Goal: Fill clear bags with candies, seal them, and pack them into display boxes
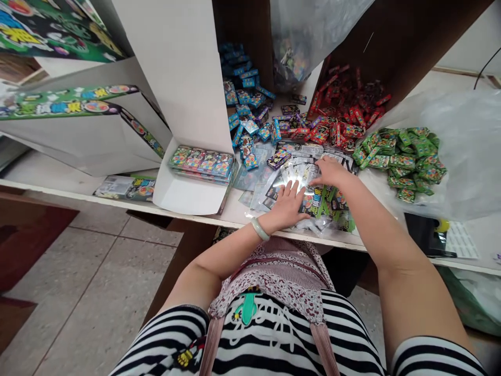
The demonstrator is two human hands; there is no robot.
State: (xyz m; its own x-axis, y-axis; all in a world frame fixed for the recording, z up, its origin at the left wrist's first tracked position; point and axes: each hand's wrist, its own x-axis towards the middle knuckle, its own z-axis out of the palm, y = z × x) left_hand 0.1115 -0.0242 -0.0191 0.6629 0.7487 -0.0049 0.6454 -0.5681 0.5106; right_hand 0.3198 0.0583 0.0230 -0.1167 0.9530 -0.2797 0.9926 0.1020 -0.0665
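Observation:
My left hand [285, 206] lies flat with its fingers apart on a heap of clear plastic packets [291, 183] holding printed cards. My right hand [331, 172] rests on the far side of the same heap, its fingertips pressing on the plastic. Neither hand visibly grips anything. Beyond my hands lie loose piles of small boxes: blue [245, 99], red [344, 112] and green [407, 162]. A row of colourful packets [201, 164] stands in an open white cardboard box [183, 193] to the left.
A white shelf edge [235, 219] runs in front of me, above a tiled floor [109, 292]. Printed white cartons [86, 125] stand at the left, a clear plastic sheet [465, 141] lies at the right, and a dark bag [309, 36] hangs at the back.

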